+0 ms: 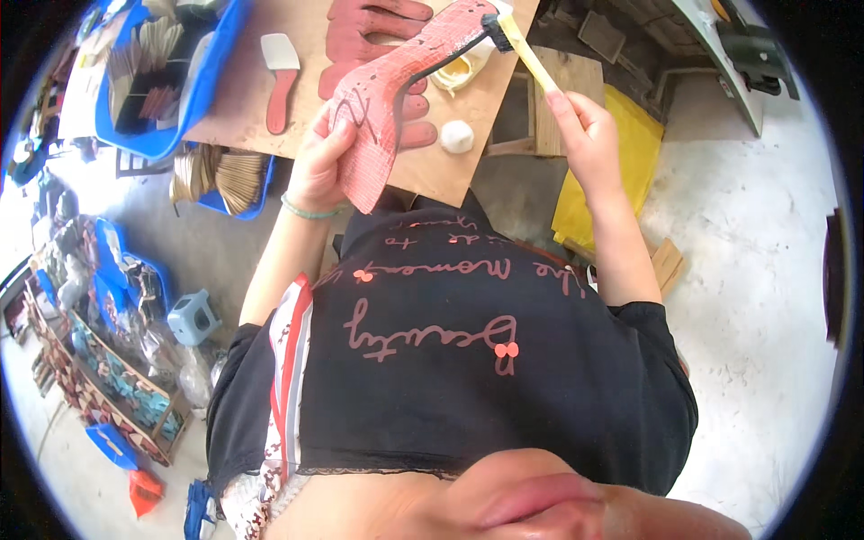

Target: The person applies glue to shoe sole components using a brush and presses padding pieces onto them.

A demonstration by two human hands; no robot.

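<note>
My left hand (pixel 322 162) grips the near part of a long, bent, red sole-shaped piece (pixel 387 90) with a scaly pattern and dark marks, thumb on top. Held up over the wooden table (pixel 220 108), the piece slants away to the upper right. My right hand (pixel 587 148) is closed round the yellow handle of a small brush (pixel 531 58). Its black bristles meet the far edge of the piece, where a pale wet-looking streak runs along the side. Behind the piece lie several flat red sole-shaped pieces (pixel 360 40), partly hidden.
A white-and-red sole piece (pixel 281 81) lies left on the table. A pale yellow container (pixel 457 74) and a white ball-like wad (pixel 457 136) are near its right side. Blue crates (pixel 148 144) hold stacked pieces at left. A yellow sheet (pixel 621 153) hangs right; a blue stool (pixel 193 317) stands left.
</note>
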